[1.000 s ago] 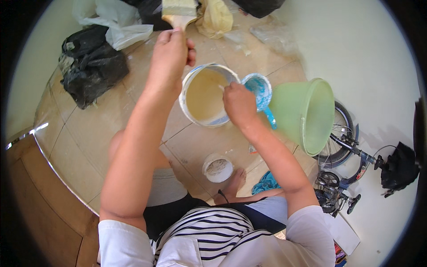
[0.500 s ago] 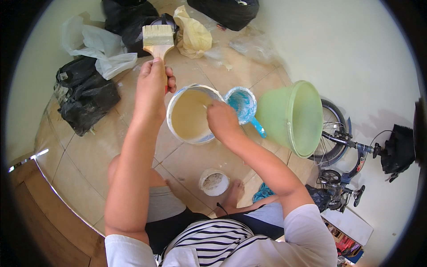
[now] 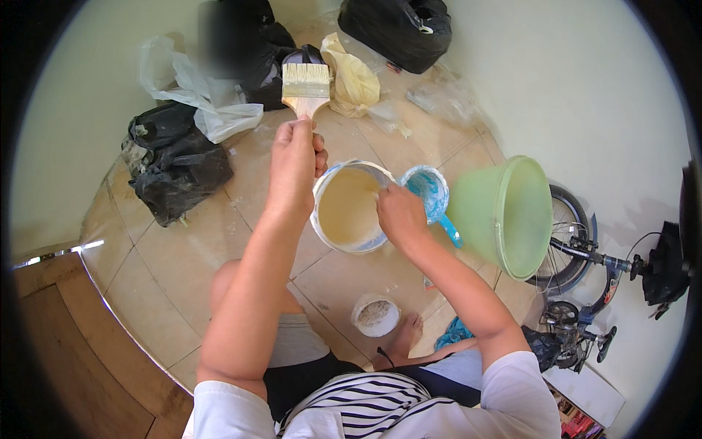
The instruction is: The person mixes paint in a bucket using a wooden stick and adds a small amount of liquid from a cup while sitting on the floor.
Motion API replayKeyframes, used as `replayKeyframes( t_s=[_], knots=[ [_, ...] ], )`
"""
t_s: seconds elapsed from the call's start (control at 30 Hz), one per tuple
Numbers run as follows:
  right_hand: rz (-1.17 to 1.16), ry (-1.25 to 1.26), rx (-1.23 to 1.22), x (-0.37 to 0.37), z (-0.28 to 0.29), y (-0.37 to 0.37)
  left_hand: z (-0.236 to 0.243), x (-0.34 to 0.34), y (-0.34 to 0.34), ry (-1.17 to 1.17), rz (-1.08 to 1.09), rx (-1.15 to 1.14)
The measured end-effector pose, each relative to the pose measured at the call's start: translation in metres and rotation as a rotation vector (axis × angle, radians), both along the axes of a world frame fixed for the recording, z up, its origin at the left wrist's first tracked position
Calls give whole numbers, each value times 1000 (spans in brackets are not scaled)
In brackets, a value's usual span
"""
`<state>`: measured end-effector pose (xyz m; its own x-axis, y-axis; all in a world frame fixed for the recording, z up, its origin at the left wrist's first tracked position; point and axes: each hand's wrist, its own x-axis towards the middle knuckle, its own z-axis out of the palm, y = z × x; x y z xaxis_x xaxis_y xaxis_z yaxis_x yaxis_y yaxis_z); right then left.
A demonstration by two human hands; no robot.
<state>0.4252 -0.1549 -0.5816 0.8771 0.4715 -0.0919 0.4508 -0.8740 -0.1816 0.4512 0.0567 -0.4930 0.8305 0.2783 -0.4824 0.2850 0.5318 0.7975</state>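
Observation:
My left hand (image 3: 296,157) grips a wide paintbrush (image 3: 306,85) by its wooden handle, pale bristles upward, beyond a white bucket (image 3: 315,212) of cream-coloured liquid (image 3: 344,206). My right hand (image 3: 401,214) is closed over the bucket's right side, apparently on a thin pale stick dipping into the liquid, mostly hidden by the fingers. A blue-smeared dipper (image 3: 439,192) with a blue handle sits beside the bucket, behind that hand. A small white tub (image 3: 387,318) stands on the floor by my bare foot (image 3: 409,333).
Black bags (image 3: 391,33), white plastic (image 3: 234,117) and a yellowish sack (image 3: 355,91) lie along the back. A pale green bucket (image 3: 472,212) and a bicycle (image 3: 610,282) are at the right, against a white wall (image 3: 585,88). A wooden door (image 3: 73,344) is at lower left.
The whole view has shifted, so things appear lower than one second ago. Both hands keep their holds, the brush still raised and my right hand still at the bucket.

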Motion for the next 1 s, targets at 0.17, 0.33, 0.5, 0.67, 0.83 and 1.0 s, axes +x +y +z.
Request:
replayKeyframes(
  t_s=[0.17, 0.33, 0.5, 0.67, 0.83, 1.0],
  knots=[
    [106, 194, 88, -27, 4, 18, -1, 4, -3, 14, -14, -9],
    [7, -99, 186, 1, -14, 28, -3, 2, -4, -25, -21, -16],
    [67, 73, -26, -11, 4, 2, 1, 0, 1, -9, 5, -8],
    [116, 185, 155, -21, 1, 27, -2, 2, -3, 8, -17, -5],
    [35, -128, 221, 8, -9, 23, -4, 2, -5, -11, -40, -32],
    [-47, -127, 197, -2, 0, 17, -6, 5, 2, -2, -20, -1]
  ],
)
